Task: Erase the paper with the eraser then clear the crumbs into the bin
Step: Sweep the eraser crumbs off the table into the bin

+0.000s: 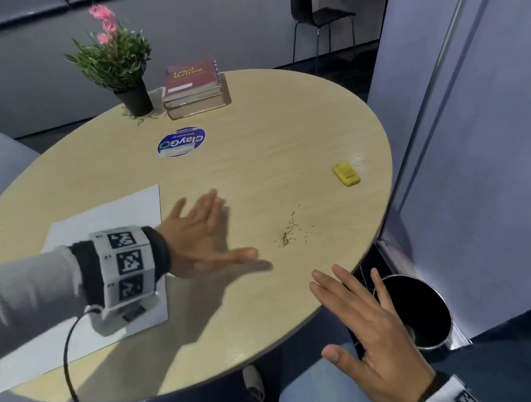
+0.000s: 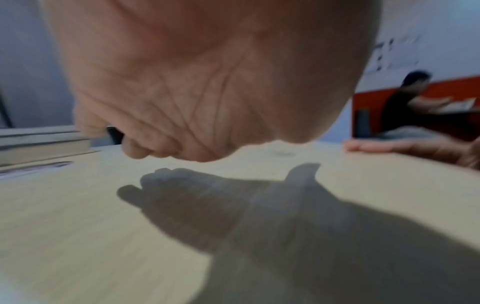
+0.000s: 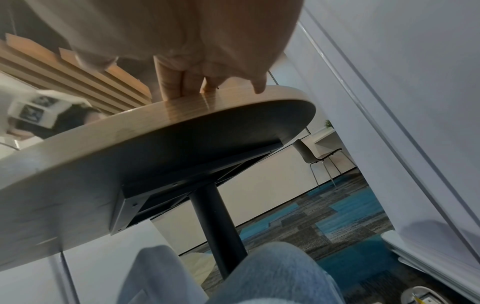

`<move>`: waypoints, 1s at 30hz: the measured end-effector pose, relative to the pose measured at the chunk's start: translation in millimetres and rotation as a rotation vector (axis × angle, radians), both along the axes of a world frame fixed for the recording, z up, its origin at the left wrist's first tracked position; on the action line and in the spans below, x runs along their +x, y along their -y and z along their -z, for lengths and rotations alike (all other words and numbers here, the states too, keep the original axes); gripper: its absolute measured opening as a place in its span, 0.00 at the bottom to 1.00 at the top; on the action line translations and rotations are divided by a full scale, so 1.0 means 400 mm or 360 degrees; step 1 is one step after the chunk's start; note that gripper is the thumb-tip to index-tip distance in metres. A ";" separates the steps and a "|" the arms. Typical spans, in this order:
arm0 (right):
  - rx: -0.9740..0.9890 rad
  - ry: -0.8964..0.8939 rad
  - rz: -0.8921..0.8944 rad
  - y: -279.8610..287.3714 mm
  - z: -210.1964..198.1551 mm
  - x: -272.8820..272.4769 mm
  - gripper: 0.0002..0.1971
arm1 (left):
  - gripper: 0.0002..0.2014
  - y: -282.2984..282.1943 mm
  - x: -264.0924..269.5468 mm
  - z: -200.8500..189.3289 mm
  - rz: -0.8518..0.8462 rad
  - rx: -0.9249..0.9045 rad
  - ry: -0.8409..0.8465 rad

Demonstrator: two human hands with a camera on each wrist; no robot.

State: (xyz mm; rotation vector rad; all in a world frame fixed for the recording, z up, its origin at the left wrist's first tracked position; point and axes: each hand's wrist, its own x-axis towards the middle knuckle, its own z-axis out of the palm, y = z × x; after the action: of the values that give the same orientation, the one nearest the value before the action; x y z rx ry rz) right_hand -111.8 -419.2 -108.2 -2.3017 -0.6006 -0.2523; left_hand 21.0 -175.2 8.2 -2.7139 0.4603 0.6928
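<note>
A white sheet of paper [image 1: 103,217] lies at the left of the round wooden table [image 1: 254,139]. My left hand [image 1: 204,232] hovers flat just above the tabletop right of the paper, fingers spread, holding nothing. A small scatter of dark eraser crumbs [image 1: 287,230] lies to its right, near the table's edge. The yellow eraser [image 1: 346,174] rests alone farther right and back. My right hand [image 1: 368,325] is flat and empty at the near right rim, its fingertips [image 3: 171,90] touching the edge. Below that rim stands a black round bin [image 1: 420,309] on the floor.
A potted plant with pink flowers [image 1: 119,60] and a stack of books [image 1: 192,87] stand at the table's far side, with a round blue sticker [image 1: 181,142] in front of them. A grey partition [image 1: 471,126] rises right of the table. A black chair [image 1: 318,17] stands behind.
</note>
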 end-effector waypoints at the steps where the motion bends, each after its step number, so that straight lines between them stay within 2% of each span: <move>1: 0.0009 -0.0002 -0.0002 0.000 0.001 -0.001 0.33 | 0.72 -0.019 0.008 0.003 -0.0088 0.0038 -0.0026; 4: 0.0002 -0.0007 0.0000 -0.001 -0.002 -0.002 0.33 | 0.73 0.001 -0.004 0.031 -0.0121 -0.0025 -0.0082; 7: 0.0014 -0.0008 0.0011 -0.001 -0.003 -0.002 0.33 | 0.69 0.091 -0.045 0.051 0.0105 -0.0148 -0.0149; 9: -0.0005 -0.0012 0.0000 0.000 -0.005 -0.005 0.33 | 0.64 0.137 -0.077 0.045 0.0327 -0.0199 -0.0250; 11: -0.0023 -0.0019 -0.0007 0.000 -0.009 -0.005 0.34 | 0.60 0.149 -0.080 0.025 0.0418 -0.0249 -0.0300; 13: -0.0022 -0.0024 -0.0007 0.000 -0.008 -0.004 0.33 | 0.62 0.122 -0.048 0.004 0.0306 -0.0230 -0.0219; 15: -0.0006 -0.0034 -0.0012 0.000 -0.004 -0.005 0.33 | 0.66 0.076 0.005 -0.012 0.0077 -0.0104 -0.0134; 18: 0.0002 -0.0037 -0.0025 0.002 0.001 -0.007 0.33 | 0.72 0.021 0.059 -0.010 -0.0210 0.0071 -0.0156; 21: 0.0003 0.0003 -0.0013 0.001 0.004 -0.006 0.33 | 0.74 0.041 0.050 0.017 -0.0098 0.0082 -0.0244; 24: 0.0093 0.0170 0.0025 0.009 -0.005 -0.010 0.31 | 0.71 0.086 0.002 0.027 0.0092 0.0041 -0.0333; 25: 0.0172 0.0257 0.0106 0.027 -0.009 -0.010 0.29 | 0.71 0.093 -0.007 0.030 0.0156 0.0067 -0.0338; 27: 0.0391 0.0348 0.0442 0.098 -0.008 0.004 0.25 | 0.72 0.103 -0.013 0.025 0.0254 0.0181 -0.0320; 30: 0.0636 0.0056 0.1053 0.255 0.051 0.054 0.22 | 0.75 0.097 -0.005 0.047 0.0299 0.0267 -0.0276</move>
State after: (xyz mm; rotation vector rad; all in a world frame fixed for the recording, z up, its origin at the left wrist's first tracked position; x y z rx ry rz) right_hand -90.1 -521.1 -128.7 -2.0311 0.2083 -0.6588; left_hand 18.9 -214.1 -10.5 -2.4277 0.6572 0.8751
